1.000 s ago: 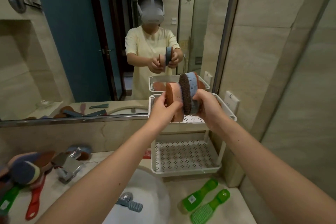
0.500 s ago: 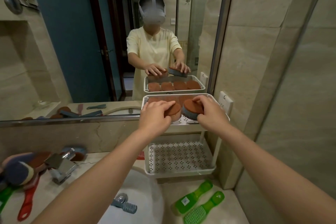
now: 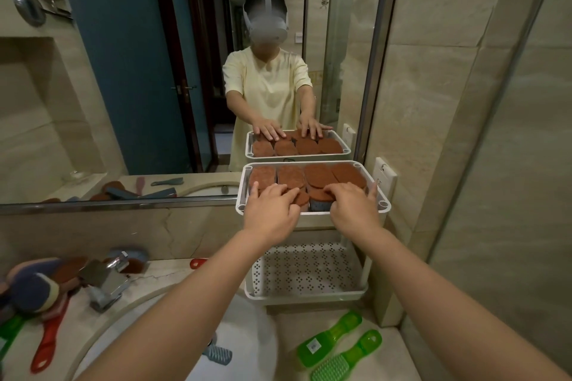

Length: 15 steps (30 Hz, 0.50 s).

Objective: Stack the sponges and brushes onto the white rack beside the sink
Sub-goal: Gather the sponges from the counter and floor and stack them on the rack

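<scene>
Sponges (image 3: 318, 176), held upright earlier, now lie flat in white rack (image 3: 383, 204) top tier; left hand (image 3: 272, 210) and right hand (image 3: 353, 210) press them, fingers spread. Green brushes (image 3: 328, 340) still unplaced.

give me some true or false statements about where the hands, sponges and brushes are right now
1. The left hand and the right hand both press on sponges in the top tier of the white rack. True.
2. The green brushes sit in the rack's lower tier. False: the green brushes lie on the counter in front of the rack.
3. A grey brush lies in the sink. True.
4. The right hand grips the red brush. False: the red brush lies on the counter left of the sink, with no hand on it.
</scene>
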### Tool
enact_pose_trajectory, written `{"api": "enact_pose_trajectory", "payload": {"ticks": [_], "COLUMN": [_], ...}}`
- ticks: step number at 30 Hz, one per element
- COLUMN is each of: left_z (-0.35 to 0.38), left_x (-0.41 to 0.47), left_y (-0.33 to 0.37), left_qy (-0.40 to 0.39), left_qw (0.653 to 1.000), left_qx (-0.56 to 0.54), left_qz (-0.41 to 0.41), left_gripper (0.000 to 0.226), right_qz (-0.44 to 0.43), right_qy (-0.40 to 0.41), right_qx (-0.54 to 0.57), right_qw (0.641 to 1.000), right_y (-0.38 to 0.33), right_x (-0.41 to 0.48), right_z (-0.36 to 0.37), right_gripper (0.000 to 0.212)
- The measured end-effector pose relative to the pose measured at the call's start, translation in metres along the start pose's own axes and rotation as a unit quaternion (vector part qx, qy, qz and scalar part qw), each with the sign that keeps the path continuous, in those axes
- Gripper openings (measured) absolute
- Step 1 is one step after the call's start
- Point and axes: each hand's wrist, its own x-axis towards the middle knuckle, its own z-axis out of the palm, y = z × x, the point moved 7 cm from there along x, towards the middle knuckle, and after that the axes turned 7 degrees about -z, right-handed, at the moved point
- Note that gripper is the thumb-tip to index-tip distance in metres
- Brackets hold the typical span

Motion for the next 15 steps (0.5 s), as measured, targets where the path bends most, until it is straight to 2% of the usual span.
{"api": "enact_pose_trajectory", "payload": {"ticks": [5,10,15], "left_z": [0.003,-0.002,-0.021], "left_x": [-0.003,-0.005,-0.017], "left_y": [0.000,-0.001,-0.008], "left_qy": [0.025,0.050,0.126], "left_qw": [0.999,0.998,0.990], "left_qx": [0.018,-0.021,-0.065], "left_qz": [0.013,0.019,0.021], "left_gripper": [0.052,0.046,0.039], "right_qz": [-0.025,-0.021,-0.063], "right_qy": [0.045,0.027,0.116], "right_qx": [-0.025,-0.010,0.109], "right_qw": [0.998,0.999,0.985], "right_y": [-0.004,-0.007,-0.028], "right_x": [-0.017,-0.017,-0.024], "right_z": [0.008,0.012,-0.005], "right_gripper": [0.059,0.052,0.044]}}
